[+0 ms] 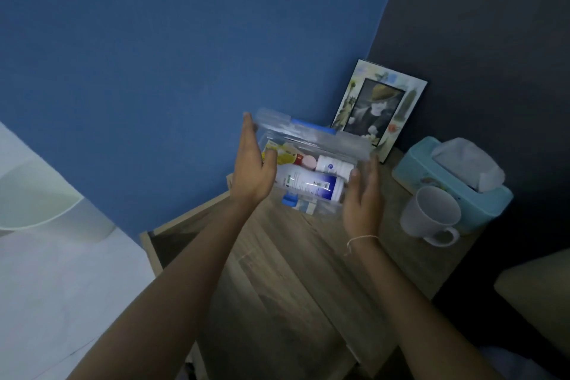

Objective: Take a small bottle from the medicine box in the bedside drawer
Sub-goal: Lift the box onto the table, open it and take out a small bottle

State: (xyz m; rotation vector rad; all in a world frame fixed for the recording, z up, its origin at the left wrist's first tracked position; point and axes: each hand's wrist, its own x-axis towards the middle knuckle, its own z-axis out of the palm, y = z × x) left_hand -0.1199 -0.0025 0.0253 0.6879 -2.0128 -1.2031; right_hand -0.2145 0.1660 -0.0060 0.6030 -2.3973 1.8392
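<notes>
A single view is given, taken from a wide-angle camera worn on the head and aimed forward and steeply down. The scene is seen tilted, so that the wall corner runs toward one o'clock. The bedside table (287, 271) is looked at from above at close range, with its top spread from the centre toward six o'clock. Both forearms are seen entering from the bottom edge at seven and five o'clock and meeting near the centre. The picture frame (377, 108) is placed farthest off, toward one o'clock. No second view is supplied, so no overlap can be stated.
</notes>
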